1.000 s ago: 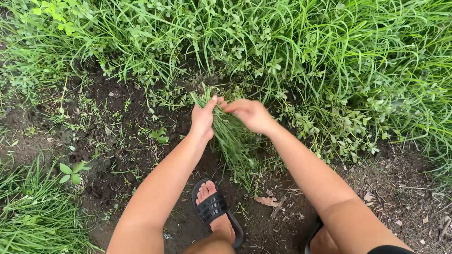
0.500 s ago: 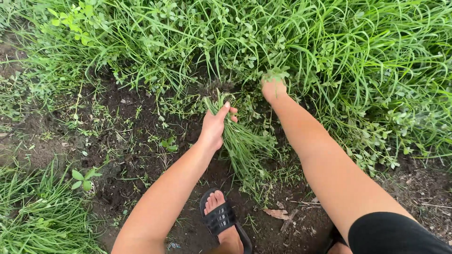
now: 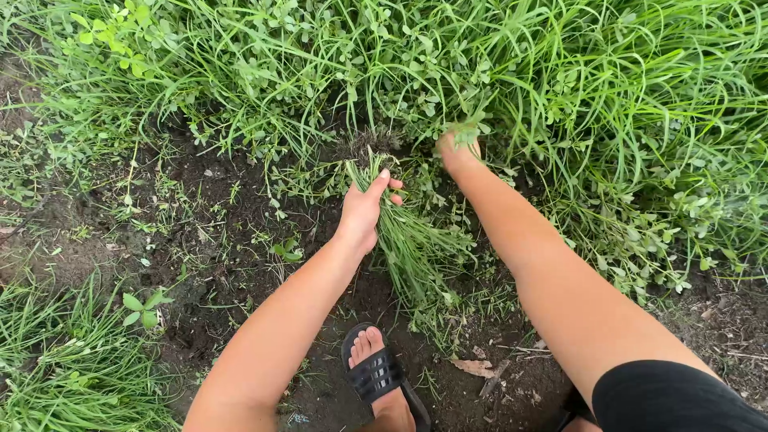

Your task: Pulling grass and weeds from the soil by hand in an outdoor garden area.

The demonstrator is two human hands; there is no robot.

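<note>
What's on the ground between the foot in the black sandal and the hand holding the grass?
Head view: dark soil and the bunch's trailing green blades; left hand, sandal.

Soft, even daylight falls from above, bright without harsh sun. Shadows are faint and diffuse, deepest in the dark gaps at the base of the grass (image 3: 512,88) and on the damp soil (image 3: 200,232). No glare shows. Focus is sharp across the middle; the grass blades bend slightly outward toward the corners from wide-angle distortion, and the near arms look stretched
</note>
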